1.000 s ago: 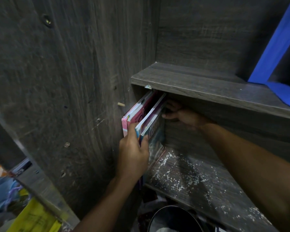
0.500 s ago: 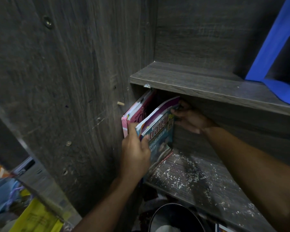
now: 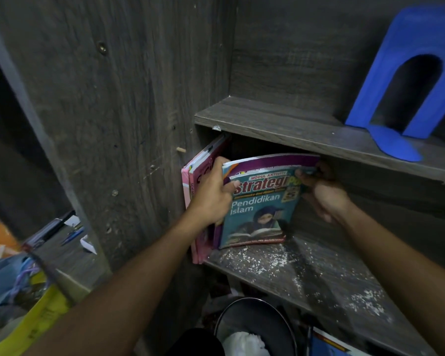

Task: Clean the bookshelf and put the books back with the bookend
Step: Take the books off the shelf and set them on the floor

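Head view, left hand: my left hand (image 3: 211,194) grips the top left corner of the teal book (image 3: 257,214), fingers curled over the edge, thumb on the cover.
Head view, right hand: my right hand (image 3: 324,199) pinches the top right corner of the same book, thumb in front, fingers behind.
Teal book: it stands on its bottom edge on the lower shelf (image 3: 319,278), cover facing me, with a purple book (image 3: 272,160) close behind it.
Change: a second ago both books stood edge-on against the pink books (image 3: 189,191); since then they have swung open to the right, and my right hand went with them.
Pink books: unmoved, upright against the side panel (image 3: 139,150) at the shelf's left end.
Bookend: the blue bookend (image 3: 370,98) stands on the upper shelf (image 3: 280,124), well apart from the books; I see more of it than before.
Dust: white specks (image 3: 254,260) lie over the lower shelf, as earlier.
Below: a dark bin (image 3: 285,327) sits under the shelf.
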